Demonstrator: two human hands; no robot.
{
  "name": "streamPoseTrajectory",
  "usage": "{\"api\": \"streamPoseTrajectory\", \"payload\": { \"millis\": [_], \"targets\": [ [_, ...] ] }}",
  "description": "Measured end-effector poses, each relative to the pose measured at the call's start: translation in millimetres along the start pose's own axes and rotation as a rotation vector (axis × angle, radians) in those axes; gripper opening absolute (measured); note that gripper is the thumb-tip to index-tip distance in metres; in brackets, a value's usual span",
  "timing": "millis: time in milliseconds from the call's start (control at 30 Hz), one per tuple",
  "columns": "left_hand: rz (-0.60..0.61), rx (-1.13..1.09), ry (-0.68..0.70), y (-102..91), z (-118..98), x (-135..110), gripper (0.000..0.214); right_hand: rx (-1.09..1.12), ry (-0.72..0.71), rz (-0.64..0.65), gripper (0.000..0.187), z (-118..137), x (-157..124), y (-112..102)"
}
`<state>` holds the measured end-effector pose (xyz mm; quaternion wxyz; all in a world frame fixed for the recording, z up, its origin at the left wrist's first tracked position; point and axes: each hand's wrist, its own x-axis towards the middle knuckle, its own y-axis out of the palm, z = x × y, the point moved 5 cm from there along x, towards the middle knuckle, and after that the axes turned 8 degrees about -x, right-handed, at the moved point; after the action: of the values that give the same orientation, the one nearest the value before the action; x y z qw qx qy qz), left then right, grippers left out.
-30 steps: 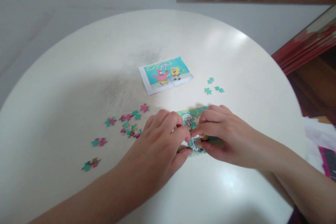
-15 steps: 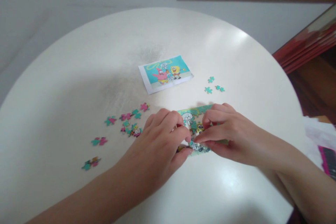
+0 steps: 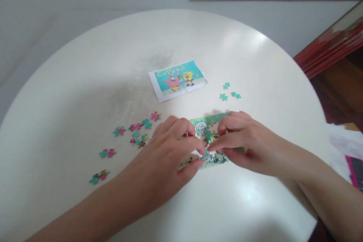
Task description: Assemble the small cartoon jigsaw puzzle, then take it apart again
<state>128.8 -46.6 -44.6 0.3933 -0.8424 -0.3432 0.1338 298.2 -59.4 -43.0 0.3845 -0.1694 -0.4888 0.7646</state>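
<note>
A partly assembled cartoon jigsaw point(image 3: 204, 127) lies on the round white table point(image 3: 85, 83), mostly covered by my two hands. My left hand point(image 3: 170, 151) rests over its left side, fingers curled, thumb and forefinger pinched at the puzzle's middle. From the right, my right hand point(image 3: 241, 143) meets it, fingers pressed together on the same spot of the puzzle. Whether a loose piece sits between the fingertips is hidden. A printed reference picture point(image 3: 177, 79) of the cartoon lies beyond the puzzle.
Several loose pink and teal pieces point(image 3: 136, 132) are scattered left of my hands, with more pieces point(image 3: 99, 177) nearer the front left. Three teal pieces point(image 3: 229, 92) lie at the back right. A pink-edged dark object point(image 3: 356, 170) sits on white paper at the right edge.
My hands stay on the puzzle. The left hand has shifted slightly left and my right fingers have drawn back a little, uncovering more of the puzzle between them.
</note>
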Motion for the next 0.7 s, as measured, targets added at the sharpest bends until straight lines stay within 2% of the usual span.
{"api": "streamPoseTrajectory", "payload": {
  "millis": [167, 400, 700],
  "targets": [
    [-0.123, 0.075, 0.03, -26.1, 6.2, 0.1, 0.015, 0.057, 0.094, -0.177, 0.026, -8.6, -2.0, -20.4],
    [-0.127, 0.202, 0.066, -49.2, 26.6, 0.3, 0.025, 0.025, 0.174, -0.226, 0.024, -19.9, -2.9, -21.9],
    [-0.17, 0.262, 0.061, -88.7, 40.2, -13.0, 0.019, -0.001, 0.188, -0.27, 0.025, -27.9, -3.9, -18.6]
  ]
}}
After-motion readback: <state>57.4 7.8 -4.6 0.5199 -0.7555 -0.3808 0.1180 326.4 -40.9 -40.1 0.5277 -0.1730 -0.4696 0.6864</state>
